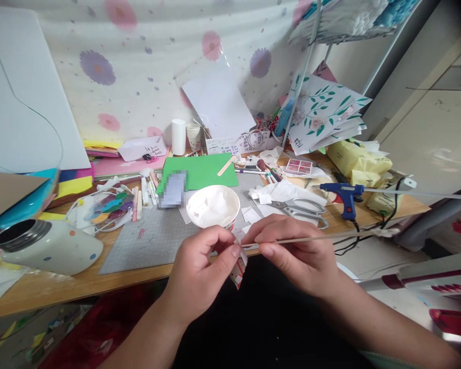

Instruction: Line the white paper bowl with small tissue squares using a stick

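Observation:
My left hand (204, 266) is closed around a white paper cup (214, 206), which is tilted with its open mouth facing up and away; its red-printed base (239, 270) shows below my fingers. My right hand (295, 251) pinches a thin long wooden stick (330, 236) that runs out to the right. The stick's near end meets the cup's side between my two thumbs. Both hands hover just above the front edge of the wooden table (61, 287).
A grey cutting mat (149, 241) lies under the cup. Scissors (299, 207) and a blue glue gun (343, 193) lie to the right, green paper (203, 171) behind, a white flask (48, 246) on its side at left. Markers, paper scraps and card stacks crowd the back.

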Demonstrator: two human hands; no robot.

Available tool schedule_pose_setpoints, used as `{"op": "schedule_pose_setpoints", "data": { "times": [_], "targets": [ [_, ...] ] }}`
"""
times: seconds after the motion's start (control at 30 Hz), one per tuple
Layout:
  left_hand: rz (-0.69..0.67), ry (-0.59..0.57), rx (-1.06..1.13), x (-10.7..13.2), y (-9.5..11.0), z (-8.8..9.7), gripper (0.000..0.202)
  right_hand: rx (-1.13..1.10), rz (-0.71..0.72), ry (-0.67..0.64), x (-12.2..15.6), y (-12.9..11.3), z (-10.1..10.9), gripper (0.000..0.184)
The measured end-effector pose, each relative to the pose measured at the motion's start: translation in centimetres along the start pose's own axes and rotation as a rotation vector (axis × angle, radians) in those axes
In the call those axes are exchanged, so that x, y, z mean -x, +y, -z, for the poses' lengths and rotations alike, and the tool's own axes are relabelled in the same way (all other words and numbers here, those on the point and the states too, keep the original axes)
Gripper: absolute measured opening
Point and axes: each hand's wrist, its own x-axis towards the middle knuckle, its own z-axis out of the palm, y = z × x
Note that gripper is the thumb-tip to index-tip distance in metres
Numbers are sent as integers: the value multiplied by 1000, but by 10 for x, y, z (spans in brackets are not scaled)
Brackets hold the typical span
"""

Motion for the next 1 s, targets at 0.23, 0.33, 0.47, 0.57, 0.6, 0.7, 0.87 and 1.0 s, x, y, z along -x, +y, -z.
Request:
{"op": "schedule_pose_setpoints", "data": {
  "times": [0.23,0.33,0.47,0.57,0.6,0.7,0.87,1.0],
  "targets": [
    [40,-19,161,3,-3,3,19,-146,-76,22,0,3,-2,9],
    [48,-9,211,3,-5,3,17,-182,-83,17,1,3,-1,10],
    [49,-15,208,2,-6,3,17,-169,-91,14,1,2,-1,10],
    [43,-10,198,3,-6,4,17,-137,-63,8,1,2,-2,13],
    [42,-6,200,3,-6,4,17,-129,-56,5,1,2,-2,14],
    [45,-1,220,2,-6,3,17,-123,-64,6,1,3,-3,15],
    [42,3,276,1,-10,4,16,-150,-89,22,1,5,-4,17],
    [37,5,281,2,-17,7,15,-181,-113,42,0,10,-6,17]
  ]
}}
